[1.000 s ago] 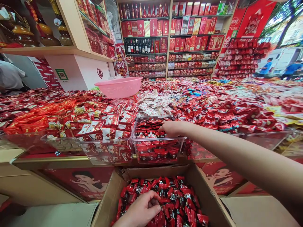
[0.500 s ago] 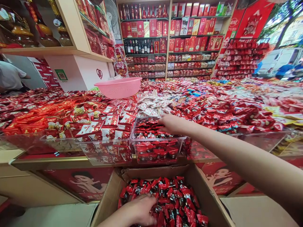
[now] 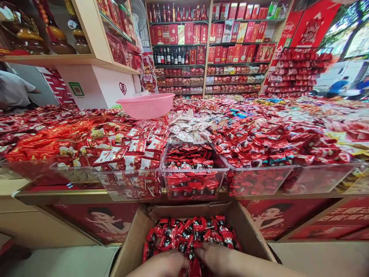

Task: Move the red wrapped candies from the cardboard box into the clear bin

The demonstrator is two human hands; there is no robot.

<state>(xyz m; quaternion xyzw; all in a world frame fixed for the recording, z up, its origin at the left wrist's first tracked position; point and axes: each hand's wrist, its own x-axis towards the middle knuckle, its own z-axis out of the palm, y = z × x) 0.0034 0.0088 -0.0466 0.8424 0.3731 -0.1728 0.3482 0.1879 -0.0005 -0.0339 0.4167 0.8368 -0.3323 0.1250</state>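
A cardboard box [image 3: 135,238] stands below the counter, filled with red-and-black wrapped candies [image 3: 190,231]. Both hands are down in it at the bottom edge of the view. My left hand [image 3: 165,263] lies on the candies at the left, my right hand [image 3: 215,256] beside it at the right. Their fingers are buried among the wrappers, so what they grip is hidden. Directly above the box, a clear plastic bin [image 3: 193,171] on the counter holds the same red-and-black candies.
More clear bins [image 3: 129,181] of red sweets line the counter front, and heaps of wrapped candies cover the whole counter. A pink basin [image 3: 147,104] sits further back. Shelves of bottles and red boxes [image 3: 201,42] line the wall. A person's sleeve [image 3: 14,90] shows at far left.
My right hand has left the clear bin on the counter and come down into the cardboard box beside my left hand. The left hand has stayed in the box.
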